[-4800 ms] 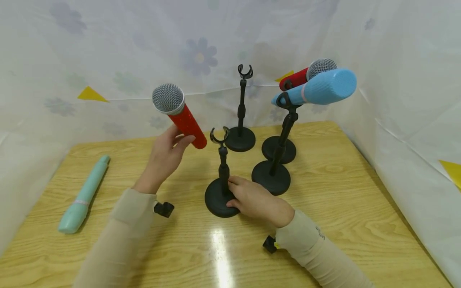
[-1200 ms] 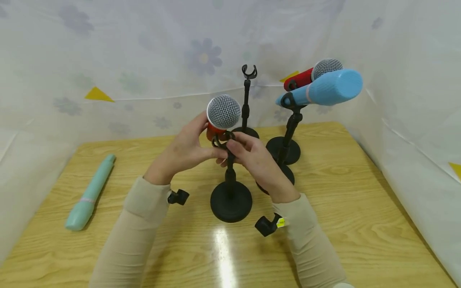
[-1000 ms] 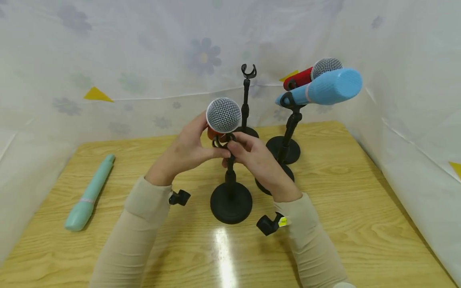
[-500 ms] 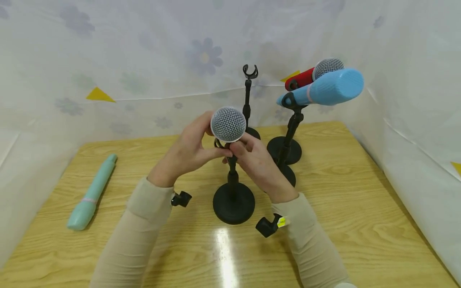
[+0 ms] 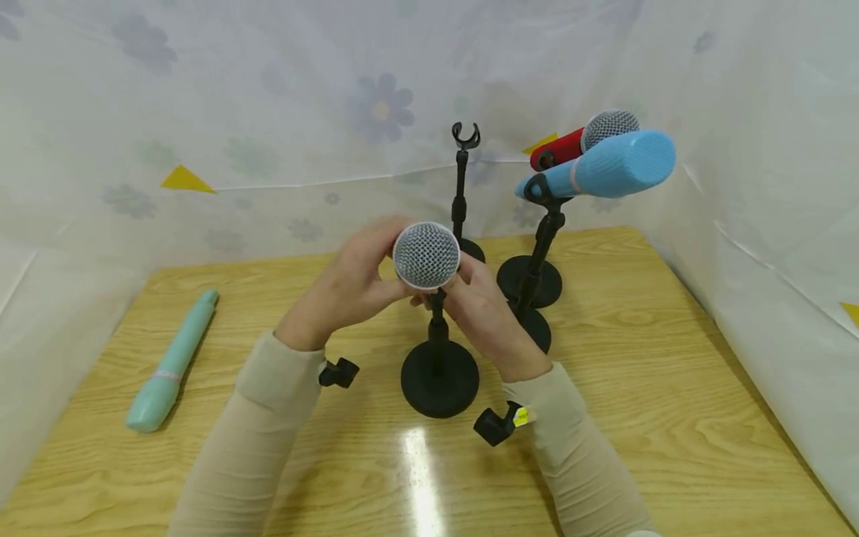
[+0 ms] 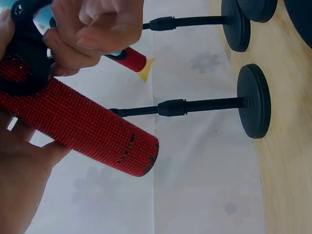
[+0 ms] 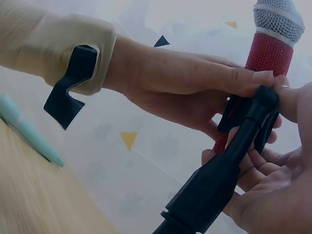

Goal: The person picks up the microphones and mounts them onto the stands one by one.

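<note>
A red microphone (image 6: 97, 126) with a silver mesh head (image 5: 426, 255) lies in the black clip (image 6: 29, 63) of the front desk microphone stand (image 5: 439, 380). My left hand (image 5: 345, 287) holds the microphone from the left, its thumb at the clip. From the right, my right hand (image 5: 488, 321) grips the top of the stand by the clip; its curled fingers show in the right wrist view under the black pole (image 7: 209, 190). In the head view the mesh head covers the clip and most of the red body. The stand's round base rests on the table.
Behind stands a bare microphone stand (image 5: 460, 186). To the right, a blue microphone (image 5: 620, 165) and another red microphone (image 5: 560, 149) sit on stands. A mint-green microphone (image 5: 171, 365) lies at the left of the wooden table (image 5: 637, 418). White patterned sheeting (image 5: 268, 97) surrounds it.
My left hand has brought the red microphone from the left over the front stand and lowered it into the clip. My right hand has moved from the stand's base up to its top.
</note>
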`<state>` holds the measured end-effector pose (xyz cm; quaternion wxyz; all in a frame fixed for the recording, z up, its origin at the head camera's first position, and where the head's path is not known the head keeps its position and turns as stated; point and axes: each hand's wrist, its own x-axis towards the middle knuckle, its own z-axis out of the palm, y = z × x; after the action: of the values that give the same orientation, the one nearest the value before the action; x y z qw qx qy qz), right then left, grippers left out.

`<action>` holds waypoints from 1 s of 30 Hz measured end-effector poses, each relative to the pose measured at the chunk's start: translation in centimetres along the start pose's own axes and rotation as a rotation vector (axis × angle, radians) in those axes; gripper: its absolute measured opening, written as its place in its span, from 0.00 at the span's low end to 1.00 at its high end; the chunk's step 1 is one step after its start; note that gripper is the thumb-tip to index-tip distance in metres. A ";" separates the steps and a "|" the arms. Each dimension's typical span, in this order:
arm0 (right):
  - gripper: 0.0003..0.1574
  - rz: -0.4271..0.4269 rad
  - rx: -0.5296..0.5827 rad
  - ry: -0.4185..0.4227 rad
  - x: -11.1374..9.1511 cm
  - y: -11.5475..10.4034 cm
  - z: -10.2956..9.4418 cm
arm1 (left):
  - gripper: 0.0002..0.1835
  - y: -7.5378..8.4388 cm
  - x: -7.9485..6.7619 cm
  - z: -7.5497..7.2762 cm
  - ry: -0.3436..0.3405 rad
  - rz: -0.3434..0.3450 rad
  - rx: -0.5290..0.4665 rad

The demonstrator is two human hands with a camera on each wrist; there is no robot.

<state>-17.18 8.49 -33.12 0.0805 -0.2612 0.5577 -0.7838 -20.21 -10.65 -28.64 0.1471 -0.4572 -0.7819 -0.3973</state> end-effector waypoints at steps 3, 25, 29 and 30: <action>0.42 0.009 -0.044 0.018 0.0 0.0 -0.2 | 0.31 0.1 0.1 -0.1 -0.021 0.014 0.019; 0.38 -0.042 0.071 0.025 0.1 0.6 0.0 | 0.27 0.5 0.0 -0.1 -0.053 0.003 0.041; 0.40 -0.025 0.018 0.007 0.0 0.8 -0.3 | 0.28 0.7 0.0 0.0 -0.065 -0.014 0.030; 0.40 -0.012 -0.002 0.006 0.0 0.8 -0.5 | 0.28 0.8 0.0 0.0 -0.072 -0.016 0.024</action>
<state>-17.54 8.59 -33.96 0.0737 -0.2622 0.5573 -0.7844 -19.60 -10.44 -28.22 0.1213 -0.4632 -0.7951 -0.3723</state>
